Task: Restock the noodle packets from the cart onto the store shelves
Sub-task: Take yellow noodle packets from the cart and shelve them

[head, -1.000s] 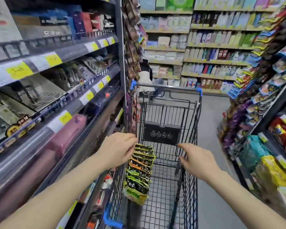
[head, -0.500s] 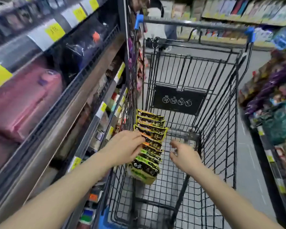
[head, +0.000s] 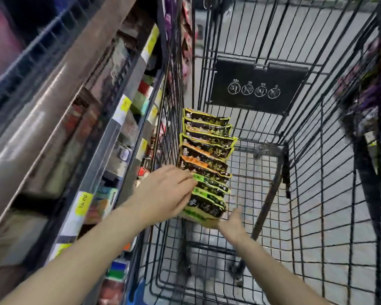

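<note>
A row of several black noodle packets [head: 207, 155] with green and orange edges stands on end along the left wall of the black wire cart [head: 312, 164]. My left hand [head: 165, 194] reaches over the cart's left rim, fingers extended onto the tops of the nearest packets. My right hand [head: 232, 223] is low inside the basket, at the bottom right corner of the nearest packet, touching it; whether its fingers grip is hidden. The store shelves [head: 79, 119] run along the left, stocked with packaged goods and yellow price tags.
A black warning plate [head: 257, 84] hangs on the cart's far wall. Snack racks [head: 370, 91] crowd the right side of the aisle. Hanging packets [head: 185, 40] dangle between the shelf end and the cart. Grey floor shows through the cart's mesh.
My view has tipped down and closer to the cart. Both hands have moved down into the basket to the nearest packets, the right one dropping to the stack's lower corner.
</note>
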